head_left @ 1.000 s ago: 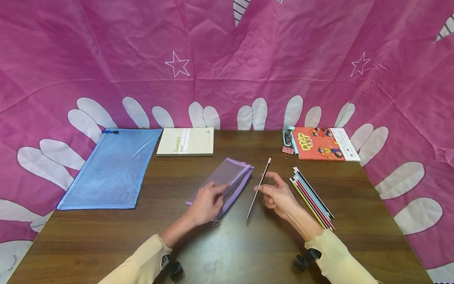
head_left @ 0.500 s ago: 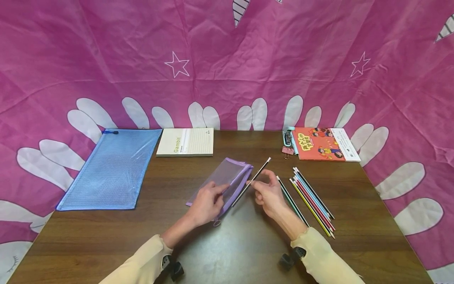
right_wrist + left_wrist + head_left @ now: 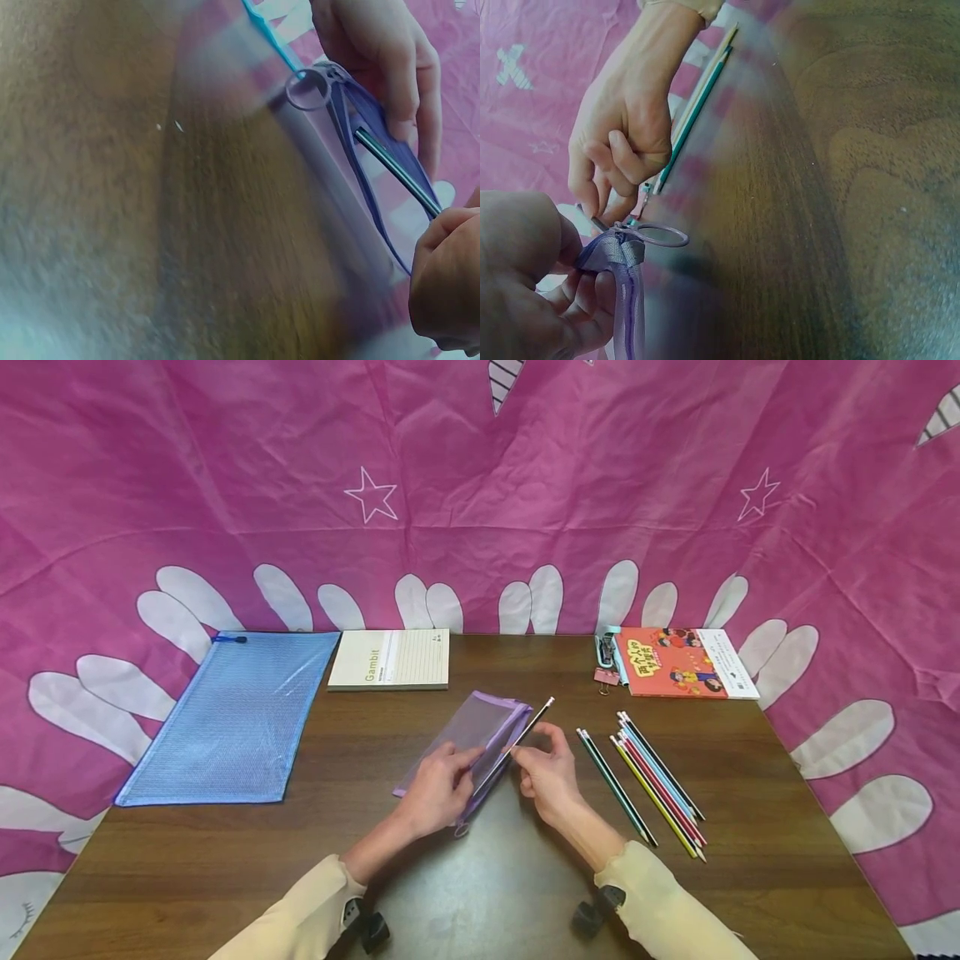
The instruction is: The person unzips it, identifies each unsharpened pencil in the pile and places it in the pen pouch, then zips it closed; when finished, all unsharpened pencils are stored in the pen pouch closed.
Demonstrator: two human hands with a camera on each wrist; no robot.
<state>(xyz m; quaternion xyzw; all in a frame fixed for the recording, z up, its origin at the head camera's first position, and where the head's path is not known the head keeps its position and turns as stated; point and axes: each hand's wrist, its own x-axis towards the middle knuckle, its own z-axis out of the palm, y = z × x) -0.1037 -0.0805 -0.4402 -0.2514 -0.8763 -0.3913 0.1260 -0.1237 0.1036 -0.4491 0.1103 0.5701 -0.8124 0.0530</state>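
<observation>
Snagging could be caused by the slanted pencil [image 3: 537, 718], its end inside the pouch [image 3: 471, 723]; it is pinched by fingers of the right hand [image 3: 549, 781], the pouch by the left hand [image 3: 437, 787].

L sleeve [image 3: 296, 906], R sleeve [image 3: 667, 902]: pale yel., plain, wavy at ends. L cam [image 3: 375, 933], R cam [image 3: 587, 919]: blk, chunky, wrist-worn.

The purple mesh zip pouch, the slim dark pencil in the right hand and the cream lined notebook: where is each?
Purple mesh zip pouch [image 3: 465, 728]: head view, on its mesh panel.
Slim dark pencil [image 3: 398, 172]: right wrist view, middle of its visible shaft.
Cream lined notebook [image 3: 389, 660]: head view, middle of its cover.
</observation>
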